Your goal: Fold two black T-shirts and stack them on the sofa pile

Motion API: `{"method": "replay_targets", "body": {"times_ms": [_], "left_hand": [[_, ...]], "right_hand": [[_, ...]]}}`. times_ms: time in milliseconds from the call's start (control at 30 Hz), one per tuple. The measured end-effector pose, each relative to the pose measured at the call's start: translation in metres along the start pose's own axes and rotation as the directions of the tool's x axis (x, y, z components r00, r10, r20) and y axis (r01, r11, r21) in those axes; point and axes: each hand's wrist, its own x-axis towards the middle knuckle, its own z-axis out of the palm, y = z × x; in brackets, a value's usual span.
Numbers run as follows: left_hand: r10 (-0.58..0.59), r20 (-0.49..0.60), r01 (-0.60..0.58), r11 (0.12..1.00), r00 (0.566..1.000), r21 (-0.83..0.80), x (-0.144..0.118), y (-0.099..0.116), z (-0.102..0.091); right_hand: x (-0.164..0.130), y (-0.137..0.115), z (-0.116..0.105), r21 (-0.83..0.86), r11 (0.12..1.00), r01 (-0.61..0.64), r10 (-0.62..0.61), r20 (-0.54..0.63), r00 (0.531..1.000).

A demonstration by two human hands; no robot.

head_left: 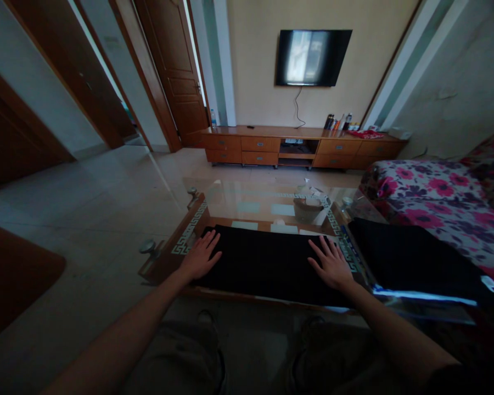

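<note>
Your left hand [200, 257] and right hand [331, 266] lie flat, fingers spread, gripping nothing, on the black cloth [263, 263] — likely soft, light, limp; pinch its 2 near corners.

Left hand [200, 257] and right hand [332, 265] seemingly flat, fingers spread.

We're pressing left hand [200, 257] and right hand [331, 264] flat, fingers spread, on black cloth [265, 260] lying across glass table [251, 206], frame center; dark stack [411, 258] sitting right.
</note>
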Motion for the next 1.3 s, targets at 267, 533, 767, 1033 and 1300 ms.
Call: {"method": "replay_targets", "body": {"times_ms": [267,533,767,1033,1300], "left_hand": [[-0.134,-0.001,0.134,0.991,0.991,-0.011,0.004,0.005,0.002],[-0.348,-0.004,0.348,0.937,0.938,-0.019,0.031,0.011,0.004],[-0.189,-0.049,0.188,0.982,0.981,-0.016,0.059,0.030,0.008],[-0.151,-0.034,0.151,0.988,0.988,0.007,0.061,0.033,0.005],[-0.558,-0.059,0.560,0.828,0.828,0.026,0.051,0.040,-0.007]], "right_hand": [[0.006,-0.001,0.002,0.030,0.998,-0.050,0.048,0.069,0.996],[0.022,0.003,0.006,0.051,0.989,-0.138,0.137,0.025,0.990],[0.026,-0.025,-0.001,-0.051,0.993,-0.102,0.099,-0.064,0.993],[0.035,-0.038,-0.001,-0.018,0.998,-0.065,0.064,-0.018,0.998],[0.029,-0.039,0.000,-0.011,0.979,-0.202,0.202,-0.010,0.979]]}}
